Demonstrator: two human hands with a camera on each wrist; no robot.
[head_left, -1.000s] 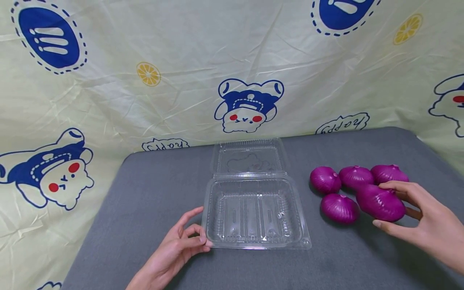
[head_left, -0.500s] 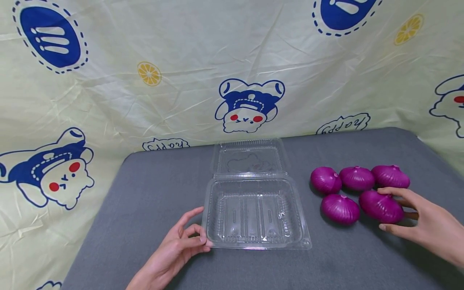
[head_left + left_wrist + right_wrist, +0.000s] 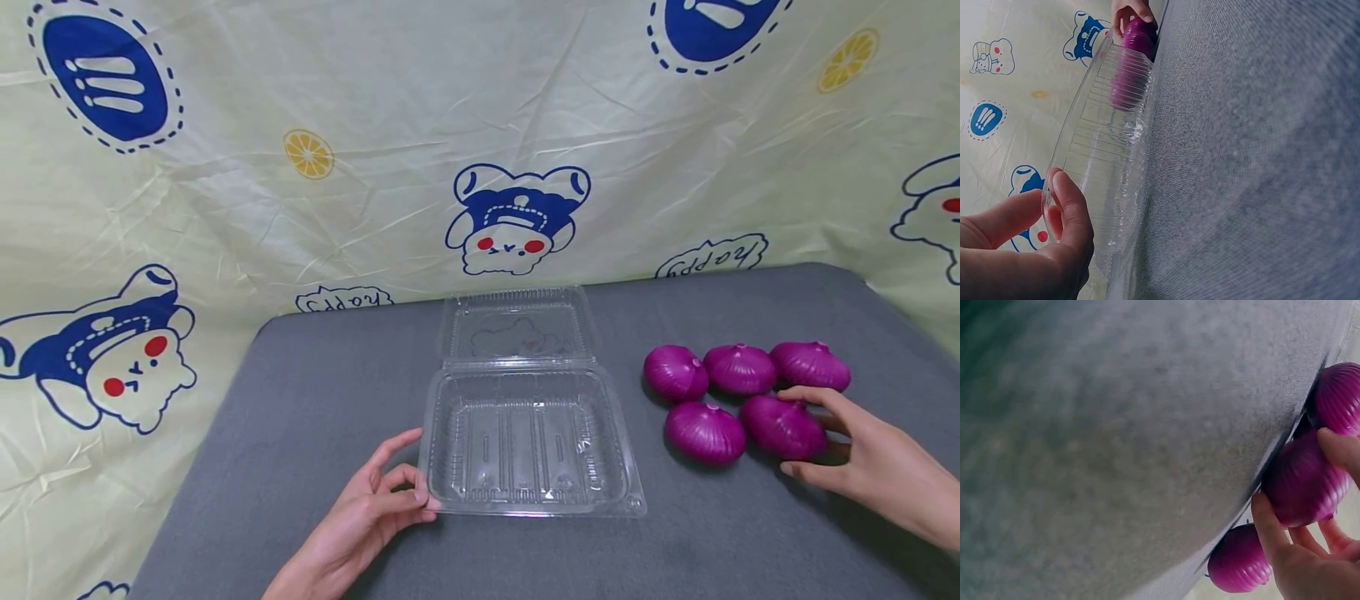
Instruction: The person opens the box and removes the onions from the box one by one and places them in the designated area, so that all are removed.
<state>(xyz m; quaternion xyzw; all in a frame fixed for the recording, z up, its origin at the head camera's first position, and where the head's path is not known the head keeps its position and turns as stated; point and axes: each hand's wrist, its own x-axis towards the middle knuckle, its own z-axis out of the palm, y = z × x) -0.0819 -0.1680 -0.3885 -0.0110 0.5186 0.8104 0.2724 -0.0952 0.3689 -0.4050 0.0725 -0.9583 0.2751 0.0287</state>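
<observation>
A clear plastic clamshell box (image 3: 528, 508) lies with its lid folded back on the grey table, nothing inside it. My left hand (image 3: 367, 508) pinches the box's near left rim between thumb and fingers, as the left wrist view also shows. On the right, my right hand (image 3: 870, 458) grips a purple onion (image 3: 783, 427), thumb on the near side and fingers on the far side. That onion sits at the right end of the front row, beside another onion (image 3: 705, 433). In the right wrist view, the held onion (image 3: 1304, 481) appears at the table surface.
Behind the front onions, a back row holds a left onion (image 3: 675, 373), a middle onion (image 3: 740, 369) and a right onion (image 3: 812, 367). The grey table (image 3: 330, 383) meets a patterned cream cloth (image 3: 375, 217) at its far edge.
My right hand has lowered the held onion to the table and shifted it slightly left against its neighbour. The left hand and the box have stayed in place.
</observation>
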